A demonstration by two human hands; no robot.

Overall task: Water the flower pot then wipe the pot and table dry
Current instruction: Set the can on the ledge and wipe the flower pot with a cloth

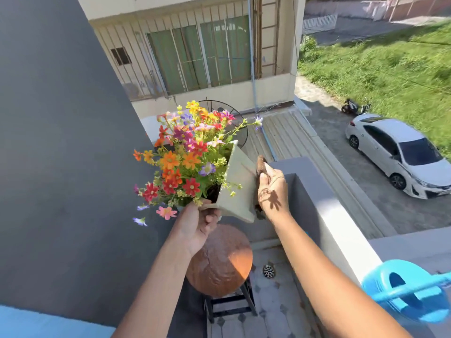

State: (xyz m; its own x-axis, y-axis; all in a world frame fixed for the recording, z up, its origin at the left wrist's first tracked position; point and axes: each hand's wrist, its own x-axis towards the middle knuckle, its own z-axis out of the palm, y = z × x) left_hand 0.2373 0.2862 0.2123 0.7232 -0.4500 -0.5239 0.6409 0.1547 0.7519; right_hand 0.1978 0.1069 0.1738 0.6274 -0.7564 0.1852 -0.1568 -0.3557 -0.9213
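A pale square flower pot point(238, 189) full of colourful flowers point(181, 162) is lifted in the air and tilted to the left. My left hand point(197, 225) grips its lower rim corner. My right hand point(272, 191) holds a brown cloth point(261, 164) pressed against the pot's right side. Below the pot stands a round brown table point(220, 262) with a wet, glistening top. A blue watering can point(410, 289) sits on the ledge at the lower right.
A dark grey wall point(61, 142) rises on the left. A grey balcony parapet point(329, 211) runs along the right. The tiled floor has a drain point(269, 271). Far below are a white car point(400, 154) and grass.
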